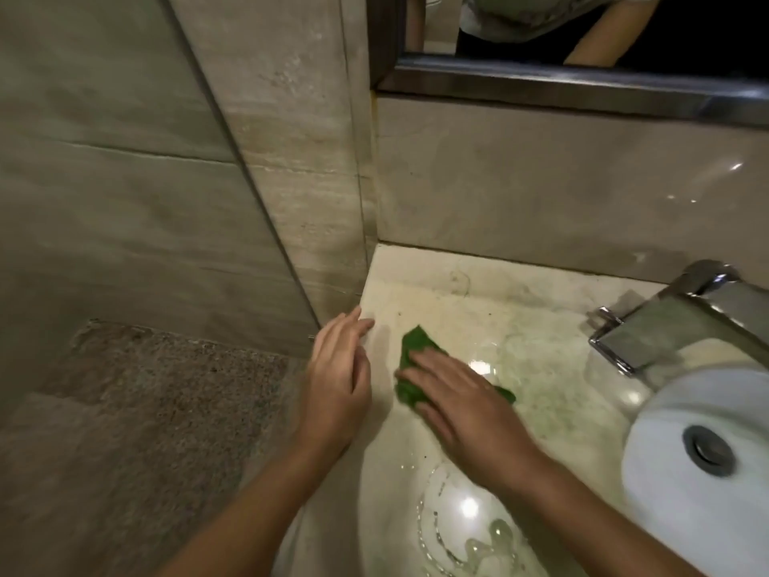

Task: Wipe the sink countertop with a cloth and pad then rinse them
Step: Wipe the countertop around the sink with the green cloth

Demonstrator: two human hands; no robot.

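A green scouring pad (413, 347) lies flat on the pale marble countertop (453, 310), left of the sink. My right hand (462, 403) presses down on the pad with its fingers spread flat, covering most of it. My left hand (339, 372) rests at the countertop's left edge, fingers straight and together, holding nothing. The white sink basin (666, 414) with its metal drain (707, 449) is at the right. No cloth is in view.
A chrome faucet (666, 322) juts over the basin at the right. A stone wall closes the counter at the back and left. A mirror frame (582, 83) runs above. Water puddles (470, 530) glisten on the near countertop. Speckled floor (166, 389) lies below left.
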